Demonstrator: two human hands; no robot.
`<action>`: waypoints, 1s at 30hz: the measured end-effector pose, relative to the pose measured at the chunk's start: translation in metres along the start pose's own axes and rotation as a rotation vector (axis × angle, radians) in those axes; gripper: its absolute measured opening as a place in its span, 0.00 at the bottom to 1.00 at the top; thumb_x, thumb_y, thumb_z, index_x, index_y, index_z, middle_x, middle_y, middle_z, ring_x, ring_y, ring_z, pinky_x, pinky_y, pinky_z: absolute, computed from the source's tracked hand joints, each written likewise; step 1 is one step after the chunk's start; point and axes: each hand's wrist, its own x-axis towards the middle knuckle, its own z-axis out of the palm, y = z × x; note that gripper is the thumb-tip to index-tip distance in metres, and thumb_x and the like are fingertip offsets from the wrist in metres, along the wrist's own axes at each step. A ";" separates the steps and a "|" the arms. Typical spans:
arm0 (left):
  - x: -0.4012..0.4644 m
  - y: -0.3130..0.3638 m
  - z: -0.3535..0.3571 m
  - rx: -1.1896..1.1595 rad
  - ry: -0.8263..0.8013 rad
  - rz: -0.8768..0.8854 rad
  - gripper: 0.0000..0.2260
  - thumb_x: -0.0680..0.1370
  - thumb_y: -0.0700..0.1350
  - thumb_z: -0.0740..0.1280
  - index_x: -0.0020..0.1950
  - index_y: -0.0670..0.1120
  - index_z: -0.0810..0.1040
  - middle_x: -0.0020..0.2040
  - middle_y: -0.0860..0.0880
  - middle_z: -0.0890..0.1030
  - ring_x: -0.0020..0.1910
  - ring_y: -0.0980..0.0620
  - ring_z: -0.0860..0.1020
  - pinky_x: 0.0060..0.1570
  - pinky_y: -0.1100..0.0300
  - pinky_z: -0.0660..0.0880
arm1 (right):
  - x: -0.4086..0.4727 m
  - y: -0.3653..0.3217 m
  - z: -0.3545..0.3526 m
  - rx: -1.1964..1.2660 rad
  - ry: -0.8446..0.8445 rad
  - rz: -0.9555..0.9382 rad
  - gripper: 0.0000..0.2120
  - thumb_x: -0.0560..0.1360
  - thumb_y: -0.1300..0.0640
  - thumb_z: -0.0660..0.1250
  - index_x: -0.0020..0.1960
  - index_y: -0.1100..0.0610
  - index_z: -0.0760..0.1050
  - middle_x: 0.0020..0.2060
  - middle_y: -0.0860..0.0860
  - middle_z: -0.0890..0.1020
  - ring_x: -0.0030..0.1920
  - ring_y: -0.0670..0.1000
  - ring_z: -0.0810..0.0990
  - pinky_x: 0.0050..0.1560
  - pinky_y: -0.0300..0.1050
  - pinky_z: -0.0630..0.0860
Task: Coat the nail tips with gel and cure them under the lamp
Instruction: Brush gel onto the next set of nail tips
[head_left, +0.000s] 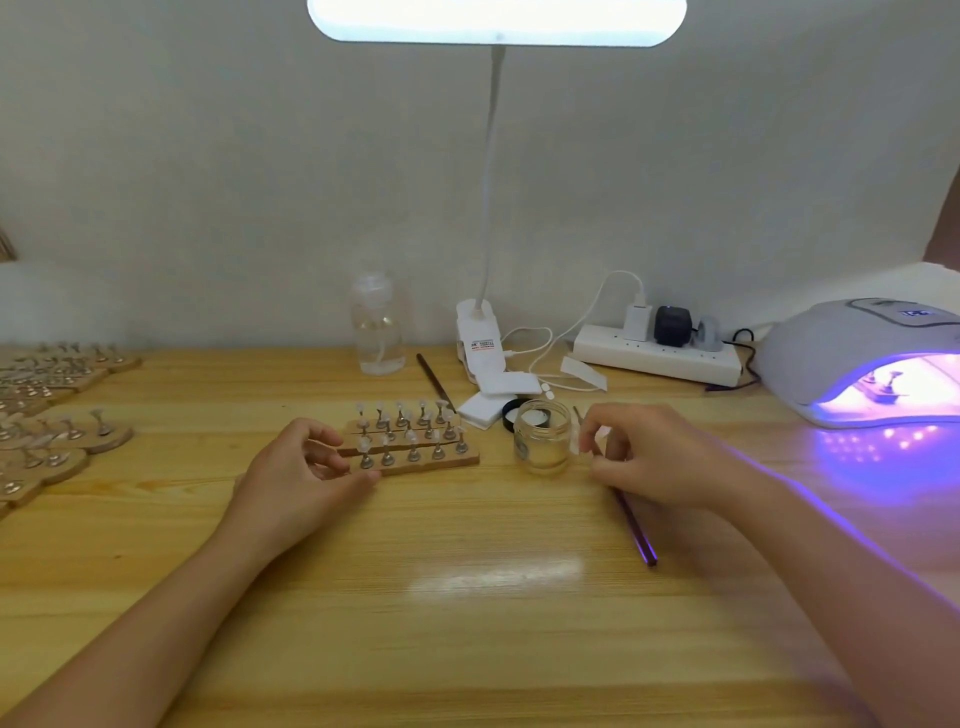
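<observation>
Wooden strips (415, 465) carrying rows of nail tips on small metal stands lie at the table's centre. My left hand (306, 467) grips the left end of the nearest strip between thumb and fingers. An open glass gel jar (541, 437) stands just right of the strips. My right hand (644, 452) holds a purple-handled brush (636, 525) beside the jar, its handle slanting down toward me; the bristle end is blurred. The curing lamp (852, 358) at the far right glows violet, with a stand of tips inside.
Many more wooden strips with stands (47, 410) crowd the left edge. Behind the jar lie its black lid (511, 413), white pads (488, 402), a second brush (435, 382), a clear pump bottle (377, 332), a clip desk lamp (480, 343) and a power strip (657, 353) with cables.
</observation>
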 end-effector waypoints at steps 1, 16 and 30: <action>0.000 0.000 0.000 -0.002 -0.004 0.000 0.16 0.63 0.50 0.77 0.42 0.54 0.71 0.38 0.53 0.79 0.35 0.57 0.74 0.48 0.54 0.70 | 0.000 0.002 -0.004 0.070 0.042 0.005 0.10 0.72 0.57 0.66 0.39 0.41 0.73 0.28 0.43 0.76 0.29 0.38 0.72 0.35 0.36 0.68; 0.001 0.008 -0.014 0.078 -0.223 0.101 0.08 0.63 0.43 0.78 0.34 0.51 0.80 0.29 0.56 0.77 0.32 0.57 0.71 0.30 0.74 0.65 | 0.005 0.005 -0.010 1.737 0.244 0.244 0.09 0.68 0.48 0.66 0.33 0.51 0.72 0.23 0.45 0.73 0.19 0.42 0.63 0.21 0.33 0.64; -0.025 0.056 0.036 0.134 -0.532 0.327 0.09 0.65 0.53 0.75 0.37 0.57 0.76 0.35 0.61 0.75 0.33 0.64 0.70 0.36 0.69 0.68 | 0.003 0.006 -0.011 1.524 0.362 0.376 0.25 0.77 0.39 0.55 0.33 0.56 0.76 0.23 0.50 0.75 0.21 0.45 0.70 0.20 0.35 0.67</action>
